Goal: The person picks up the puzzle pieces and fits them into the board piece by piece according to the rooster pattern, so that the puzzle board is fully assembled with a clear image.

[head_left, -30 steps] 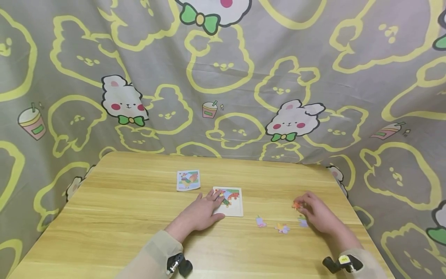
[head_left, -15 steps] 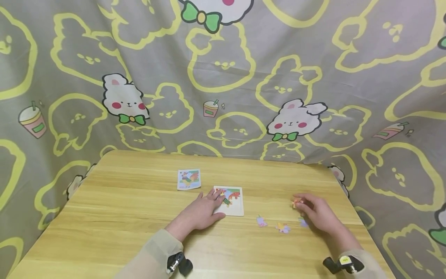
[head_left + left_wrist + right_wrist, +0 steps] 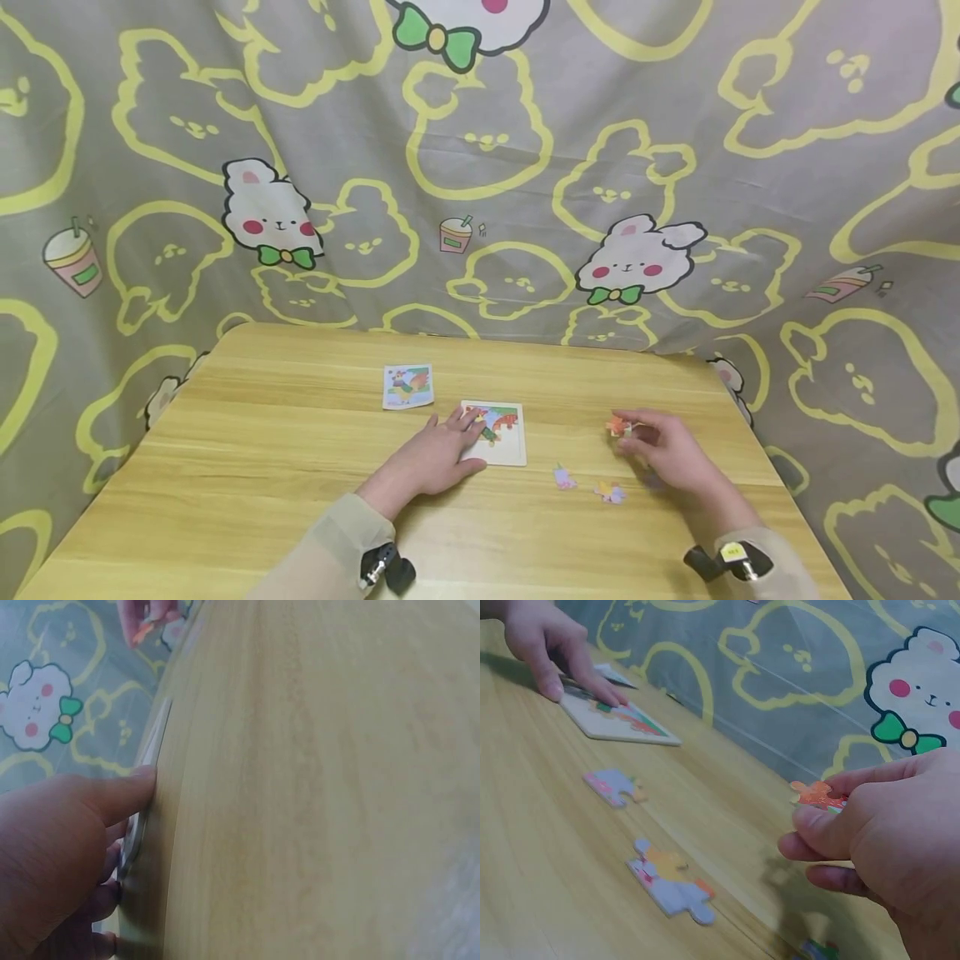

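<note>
My right hand (image 3: 663,446) pinches an orange puzzle piece (image 3: 819,795) between thumb and forefinger, above the table in the right wrist view. My left hand (image 3: 438,454) rests on the left part of a white puzzle board (image 3: 506,454), fingers spread, with the thumb (image 3: 124,795) at the board's near edge. Along the board's top, fitted pieces show red, green and blue; the fingers cover some of them. Between the hands lie a lilac piece (image 3: 611,785) and a yellow-and-lilac piece (image 3: 671,881). Another piece (image 3: 817,949) shows partly under the right hand.
A picture card (image 3: 408,387) of a rooster lies behind the board, to its left. The wooden table (image 3: 247,450) reaches back to a grey curtain (image 3: 510,108) printed with rabbits. Each sleeve cuff carries a black strap device (image 3: 386,568).
My right hand has lifted the orange puzzle piece and moved left with it, toward the board. The left hand stays on the board.
</note>
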`<state>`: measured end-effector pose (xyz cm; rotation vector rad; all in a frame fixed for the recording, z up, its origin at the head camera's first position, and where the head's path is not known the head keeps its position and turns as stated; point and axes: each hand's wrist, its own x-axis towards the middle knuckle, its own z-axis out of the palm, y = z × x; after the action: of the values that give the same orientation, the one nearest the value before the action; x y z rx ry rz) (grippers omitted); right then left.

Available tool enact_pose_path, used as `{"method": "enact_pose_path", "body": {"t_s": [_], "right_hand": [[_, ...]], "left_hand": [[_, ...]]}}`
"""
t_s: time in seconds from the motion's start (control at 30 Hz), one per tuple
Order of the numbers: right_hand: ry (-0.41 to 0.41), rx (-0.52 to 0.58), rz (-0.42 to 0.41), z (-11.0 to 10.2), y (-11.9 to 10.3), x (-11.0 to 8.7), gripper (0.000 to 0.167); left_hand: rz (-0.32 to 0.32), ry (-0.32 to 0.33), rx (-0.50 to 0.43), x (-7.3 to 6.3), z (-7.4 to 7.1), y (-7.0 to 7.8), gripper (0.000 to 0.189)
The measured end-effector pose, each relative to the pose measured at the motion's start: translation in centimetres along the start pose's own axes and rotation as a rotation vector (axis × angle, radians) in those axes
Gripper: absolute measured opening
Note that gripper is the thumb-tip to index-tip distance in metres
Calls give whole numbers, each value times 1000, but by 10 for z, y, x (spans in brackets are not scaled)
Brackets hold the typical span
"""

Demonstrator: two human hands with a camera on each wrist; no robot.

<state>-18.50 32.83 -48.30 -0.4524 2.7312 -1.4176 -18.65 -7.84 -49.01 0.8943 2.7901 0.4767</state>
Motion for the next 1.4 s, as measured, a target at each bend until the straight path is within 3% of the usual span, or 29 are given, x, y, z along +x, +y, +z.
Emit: {"method": "enact_pose_path", "body": {"t_s": [0.2,0.47,0.8,1.1,1.4], "right_hand": [[4,-96,-60,11,-10,7,45],[5,-150,-287,27,-19,20,41],[5,-167,-386,50,-25,27,38],[-32,-230,-411,70,-31,37,35],[-72,-225,-291,88,-40,45,37]], "left_hand": [[-2,4,5,0,0,0,68],[2,8,-3,0,-1,1,67],[-8,-4,-11,-2,0,3,68],[-11,-3,-10,0,1,3,67],[-15,-4,2,0,-1,1,67]]}}
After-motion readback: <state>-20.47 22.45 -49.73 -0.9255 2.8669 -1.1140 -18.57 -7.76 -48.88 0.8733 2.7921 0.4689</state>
